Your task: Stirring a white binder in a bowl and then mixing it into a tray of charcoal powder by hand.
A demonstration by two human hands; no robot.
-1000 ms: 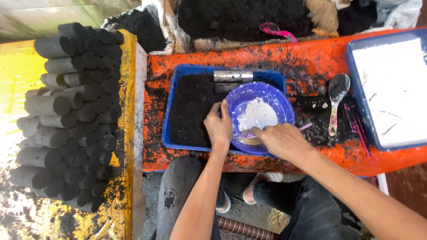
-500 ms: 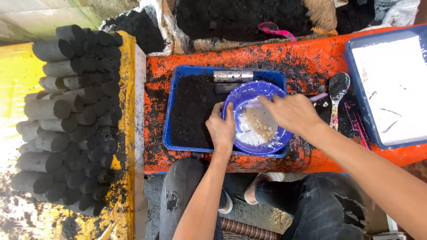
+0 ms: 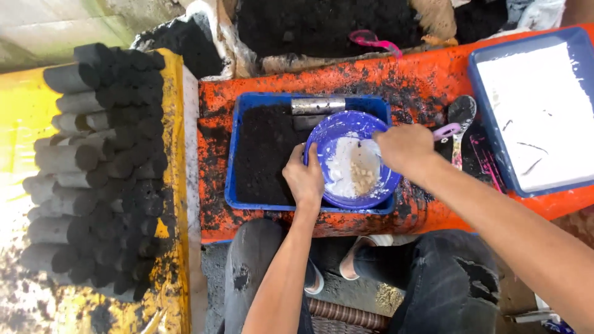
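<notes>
You are looking down at a small outdoor workshop for making charcoal briquettes, a makeshift one by its fittings. Black cylinders [image 3: 99, 167] are lying stacked in rows on a yellow board [image 3: 25, 111] to your left. An orange bench [image 3: 433, 68], smeared with soot, is carrying a blue tray [image 3: 238, 185] of black powder, a metal tube [image 3: 318, 106] and a second tray [image 3: 479, 124] of white paste. A sack [image 3: 322, 25] of black dust is standing open behind the bench. Bare, gritty ground is showing under your knees, and black dust is coating nearly every surface around you.
</notes>
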